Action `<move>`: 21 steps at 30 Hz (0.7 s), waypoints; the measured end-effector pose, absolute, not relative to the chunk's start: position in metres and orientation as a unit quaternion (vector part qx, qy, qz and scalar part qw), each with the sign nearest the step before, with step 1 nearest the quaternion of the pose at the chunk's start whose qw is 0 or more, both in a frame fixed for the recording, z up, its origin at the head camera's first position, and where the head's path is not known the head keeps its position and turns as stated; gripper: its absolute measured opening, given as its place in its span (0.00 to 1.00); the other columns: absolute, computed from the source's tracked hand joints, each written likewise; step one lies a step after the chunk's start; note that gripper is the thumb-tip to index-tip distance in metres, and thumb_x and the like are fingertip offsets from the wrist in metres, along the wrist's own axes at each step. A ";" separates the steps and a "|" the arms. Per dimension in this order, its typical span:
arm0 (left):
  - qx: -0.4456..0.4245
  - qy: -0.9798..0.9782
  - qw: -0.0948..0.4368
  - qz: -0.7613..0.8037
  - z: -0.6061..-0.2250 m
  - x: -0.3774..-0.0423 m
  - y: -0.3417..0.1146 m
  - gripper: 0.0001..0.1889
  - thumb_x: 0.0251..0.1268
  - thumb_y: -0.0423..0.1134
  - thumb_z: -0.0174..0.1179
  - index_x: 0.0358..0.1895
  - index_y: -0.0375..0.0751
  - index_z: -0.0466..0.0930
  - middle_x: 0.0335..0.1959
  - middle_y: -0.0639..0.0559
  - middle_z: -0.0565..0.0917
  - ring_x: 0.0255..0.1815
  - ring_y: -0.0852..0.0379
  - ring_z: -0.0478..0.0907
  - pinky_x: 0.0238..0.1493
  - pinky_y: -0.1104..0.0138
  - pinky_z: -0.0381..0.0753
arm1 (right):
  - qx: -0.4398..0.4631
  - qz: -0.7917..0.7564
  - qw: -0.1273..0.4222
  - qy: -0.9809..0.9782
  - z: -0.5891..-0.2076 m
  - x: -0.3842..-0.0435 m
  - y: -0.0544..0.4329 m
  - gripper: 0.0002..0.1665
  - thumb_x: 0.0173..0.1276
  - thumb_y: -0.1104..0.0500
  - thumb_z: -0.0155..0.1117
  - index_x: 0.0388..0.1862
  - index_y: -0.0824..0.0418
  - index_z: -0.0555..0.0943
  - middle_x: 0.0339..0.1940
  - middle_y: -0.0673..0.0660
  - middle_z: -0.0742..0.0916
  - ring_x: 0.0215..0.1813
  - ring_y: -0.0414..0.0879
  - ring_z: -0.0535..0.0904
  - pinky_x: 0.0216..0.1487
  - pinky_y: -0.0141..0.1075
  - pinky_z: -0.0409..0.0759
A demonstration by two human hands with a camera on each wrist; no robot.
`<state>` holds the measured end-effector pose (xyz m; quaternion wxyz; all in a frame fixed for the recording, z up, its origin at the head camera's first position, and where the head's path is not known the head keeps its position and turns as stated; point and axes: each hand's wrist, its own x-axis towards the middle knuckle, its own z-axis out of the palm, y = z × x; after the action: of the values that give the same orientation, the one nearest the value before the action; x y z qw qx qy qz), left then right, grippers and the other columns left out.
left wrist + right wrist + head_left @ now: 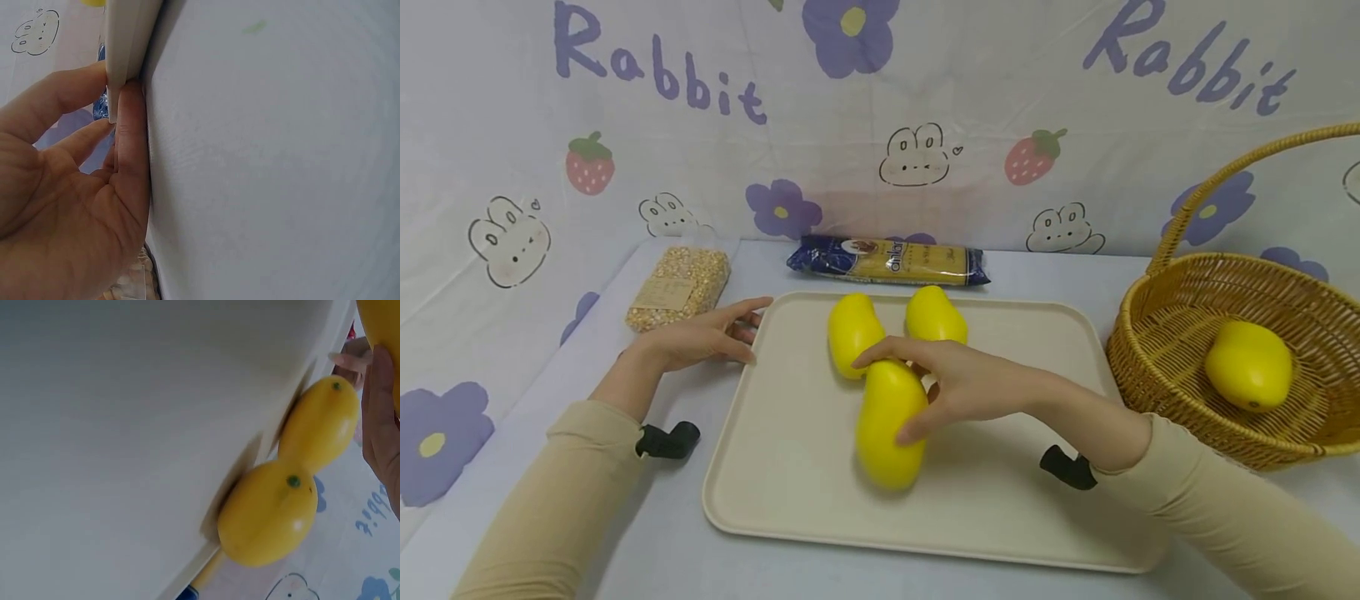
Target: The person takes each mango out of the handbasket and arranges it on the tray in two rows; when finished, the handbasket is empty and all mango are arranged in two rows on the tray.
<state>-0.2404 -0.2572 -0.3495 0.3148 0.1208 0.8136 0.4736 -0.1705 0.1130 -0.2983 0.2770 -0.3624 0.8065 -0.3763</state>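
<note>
My right hand [966, 379] grips a yellow mango [889, 433] between thumb and fingers, over the middle of a beige tray [790, 467]. In the right wrist view the held mango [384, 322] shows only partly, at the upper right corner. Two more mangoes lie on the tray by its far side, one on the left [852, 329] and the other on the right [936, 315]. At the tray's upper left edge, my left hand [700, 337] pinches the rim; the left wrist view shows the tray rim [119, 56] between the digits of the left hand [75, 200].
A wicker basket [1138, 358] with a tall handle stands on the right, one mango [1250, 367] inside. Behind the tray lies a blue and yellow pasta packet [891, 260]. A bag of corn kernels [681, 283] sits beyond the left hand, near the printed cloth backdrop [842, 117].
</note>
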 end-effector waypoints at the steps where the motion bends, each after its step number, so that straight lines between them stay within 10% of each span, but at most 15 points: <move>1: 0.120 0.814 0.314 0.473 -0.350 -0.241 -0.257 0.49 0.64 0.32 0.62 0.81 0.50 0.39 0.69 0.41 0.55 0.59 0.53 0.62 0.52 0.71 0.72 | -0.361 -0.377 0.279 0.806 -0.300 -0.170 0.111 0.45 0.53 0.51 0.78 0.69 0.38 0.68 0.61 0.45 0.77 0.55 0.48 0.75 0.52 0.44 0.78; 21: 0.109 0.818 0.311 0.471 -0.351 -0.242 -0.257 0.49 0.63 0.31 0.63 0.81 0.51 0.41 0.67 0.43 0.55 0.58 0.54 0.61 0.50 0.70 0.71 | -0.315 -0.397 0.375 0.777 -0.317 -0.164 0.092 0.42 0.58 0.50 0.74 0.69 0.29 0.67 0.70 0.43 0.72 0.60 0.48 0.74 0.59 0.41 0.74</move>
<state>-0.2424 -0.2573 -0.3514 0.3111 0.1094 0.8182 0.4710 -0.1636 0.0922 -0.3173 0.3750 -0.3148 0.7766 -0.3965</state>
